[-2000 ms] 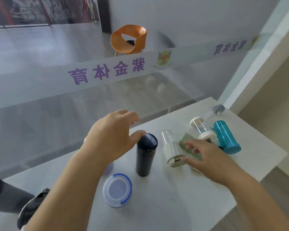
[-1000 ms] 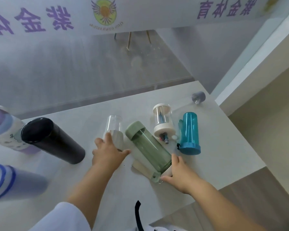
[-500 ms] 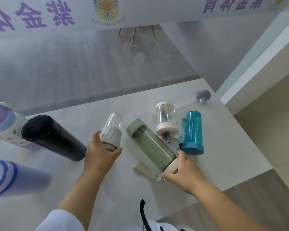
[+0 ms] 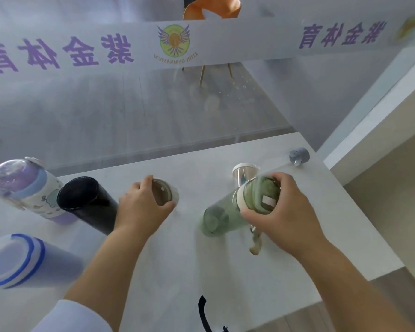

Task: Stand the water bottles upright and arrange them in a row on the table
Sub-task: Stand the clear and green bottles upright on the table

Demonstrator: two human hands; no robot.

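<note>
Gripping green bottle (image 4: 228,212), clear bottle (image 4: 164,194)

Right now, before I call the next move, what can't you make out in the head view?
- Teal bottle: not visible; possibly behind the right hand and green bottle.
- Small clear bottle: body covered by the left hand; standing not confirmed.
- Green bottle: motion-blurred, base contact unclear.
- Clear white-capped bottle: mostly hidden behind the green bottle.
- Blue-rimmed bottle: blurred, cut by the left edge.
</note>
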